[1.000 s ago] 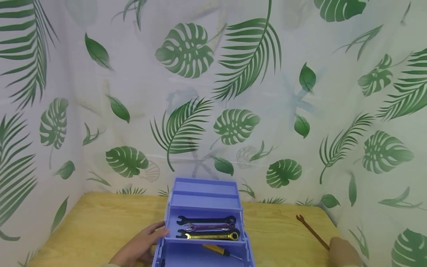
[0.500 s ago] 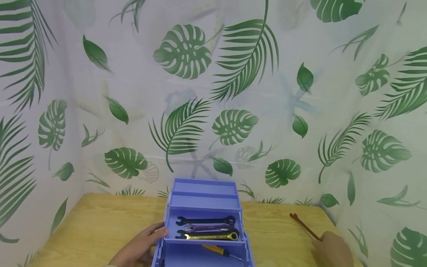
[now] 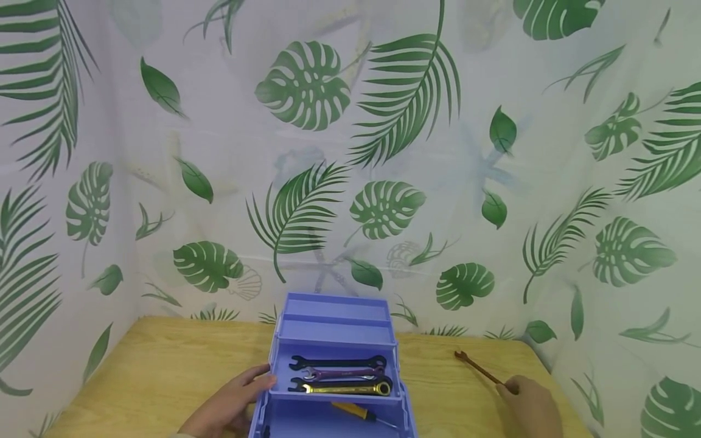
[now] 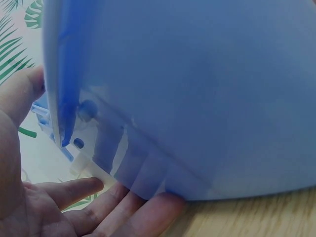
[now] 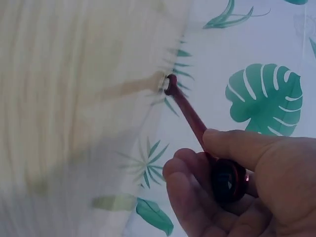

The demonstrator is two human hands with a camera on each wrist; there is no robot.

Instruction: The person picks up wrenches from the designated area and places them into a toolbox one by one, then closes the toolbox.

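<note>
My right hand (image 3: 528,407) grips a reddish-brown combination wrench (image 3: 477,366) to the right of the toolbox, its open end pointing away to the upper left. In the right wrist view, thumb and fingers hold the wrench (image 5: 191,114) near its thick, dark ring end. A blue-purple plastic toolbox (image 3: 328,423) stands open at the middle of the table. At its left side my left hand (image 3: 230,401) holds on, thumb at the tray's edge and fingers against the outer wall. Several wrenches (image 3: 345,373) lie in the raised tray, among them black, purple and gold ones.
A yellow-handled screwdriver (image 3: 353,410) lies in the toolbox's lower compartment. The wooden table (image 3: 170,359) extends to both sides, and a white curtain (image 3: 219,146) with green leaf prints hangs behind and beside it.
My right hand has carried the wrench leftward across the right part of the table, towards the toolbox. The left hand and the toolbox have stayed in place.
</note>
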